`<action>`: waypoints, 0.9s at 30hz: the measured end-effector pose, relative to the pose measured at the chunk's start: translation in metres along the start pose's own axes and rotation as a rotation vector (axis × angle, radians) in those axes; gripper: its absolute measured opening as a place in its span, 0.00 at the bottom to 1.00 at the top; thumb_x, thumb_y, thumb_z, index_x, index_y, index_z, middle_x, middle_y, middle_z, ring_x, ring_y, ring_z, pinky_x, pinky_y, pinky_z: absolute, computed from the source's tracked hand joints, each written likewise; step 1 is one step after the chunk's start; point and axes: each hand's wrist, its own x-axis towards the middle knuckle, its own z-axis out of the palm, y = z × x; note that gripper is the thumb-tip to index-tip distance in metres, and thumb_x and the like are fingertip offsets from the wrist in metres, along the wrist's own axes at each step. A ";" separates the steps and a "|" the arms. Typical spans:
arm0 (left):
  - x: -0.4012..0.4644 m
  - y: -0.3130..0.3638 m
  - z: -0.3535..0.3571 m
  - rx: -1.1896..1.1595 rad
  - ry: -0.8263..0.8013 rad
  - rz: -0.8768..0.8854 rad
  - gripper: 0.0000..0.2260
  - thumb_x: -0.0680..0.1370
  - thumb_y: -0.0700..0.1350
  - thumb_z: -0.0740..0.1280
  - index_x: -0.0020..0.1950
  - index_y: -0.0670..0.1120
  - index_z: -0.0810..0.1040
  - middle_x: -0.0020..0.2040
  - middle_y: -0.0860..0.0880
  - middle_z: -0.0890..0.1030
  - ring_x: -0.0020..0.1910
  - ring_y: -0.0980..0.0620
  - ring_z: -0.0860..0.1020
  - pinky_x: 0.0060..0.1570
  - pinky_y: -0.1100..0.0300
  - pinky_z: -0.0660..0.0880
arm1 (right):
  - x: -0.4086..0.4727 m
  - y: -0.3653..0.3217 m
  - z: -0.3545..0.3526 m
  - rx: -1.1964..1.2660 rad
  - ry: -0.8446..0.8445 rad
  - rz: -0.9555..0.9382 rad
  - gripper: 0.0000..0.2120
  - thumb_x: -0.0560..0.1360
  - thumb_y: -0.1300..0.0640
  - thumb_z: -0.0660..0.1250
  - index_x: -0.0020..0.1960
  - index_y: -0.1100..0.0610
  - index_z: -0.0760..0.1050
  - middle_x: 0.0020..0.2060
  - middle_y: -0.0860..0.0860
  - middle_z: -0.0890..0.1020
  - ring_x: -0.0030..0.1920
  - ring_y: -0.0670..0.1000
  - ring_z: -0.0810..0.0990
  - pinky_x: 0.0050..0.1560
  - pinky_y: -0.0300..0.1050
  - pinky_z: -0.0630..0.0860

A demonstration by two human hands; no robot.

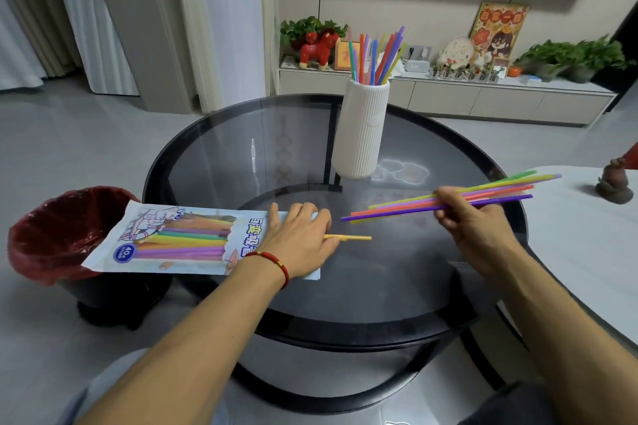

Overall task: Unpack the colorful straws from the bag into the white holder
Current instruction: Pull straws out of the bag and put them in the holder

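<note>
Fingers [448,209] of the right hand [478,228] are curled round a bundle of straws [483,192], pinching it near the middle; the bundle lies almost level above the table [397,286], clear of the glass, ends splayed unevenly. Left hand [300,238] lies nearly flat on the open end of the bag [172,238], fingers [310,214] spread and pinning it down, gripping nothing I can see. One yellow straw [355,237] pokes out from under that hand onto the table.

Step in hand, as I read it: carry the bundle to the white holder [362,134] and drop it in.

How to do it well:
- tip the bundle upright before reaching the rim, lower ends first
- ends are staggered, so tap them square or loosen the grip so they even up, otherwise some will catch the rim
- holder already has straws in it [376,55], fanned out; aim for the gap, don't push down on them
- holder is tall and narrow, looks easy to tip; come in from above, not sideways
- keep the left hand on the bag so it doesn't slide; it overhangs the table edge, over the bin [51,238]

Positions: holder stands at the far side of the table, well apart from the right hand, up and to its left. More straws remain in the bag [186,241], left of the left hand.
</note>
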 end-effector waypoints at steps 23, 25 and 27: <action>-0.001 -0.002 0.000 -0.019 -0.029 0.038 0.11 0.81 0.58 0.57 0.56 0.53 0.69 0.66 0.46 0.70 0.70 0.44 0.63 0.72 0.30 0.49 | 0.010 -0.057 0.069 -1.119 -0.182 -0.386 0.12 0.80 0.54 0.70 0.42 0.60 0.83 0.32 0.54 0.87 0.33 0.52 0.87 0.45 0.54 0.87; 0.000 -0.002 0.000 -0.019 -0.026 0.033 0.11 0.81 0.58 0.57 0.56 0.53 0.69 0.65 0.46 0.70 0.70 0.43 0.63 0.71 0.29 0.49 | 0.008 -0.058 0.068 -1.036 -0.199 -0.349 0.12 0.80 0.53 0.70 0.43 0.60 0.84 0.33 0.55 0.87 0.34 0.54 0.87 0.46 0.54 0.86; 0.002 -0.001 0.000 -0.014 -0.029 0.029 0.11 0.81 0.58 0.57 0.56 0.53 0.69 0.65 0.45 0.70 0.70 0.43 0.63 0.71 0.29 0.50 | 0.006 -0.052 0.068 -1.050 -0.234 -0.300 0.13 0.81 0.53 0.68 0.45 0.61 0.84 0.35 0.57 0.88 0.36 0.56 0.88 0.48 0.55 0.86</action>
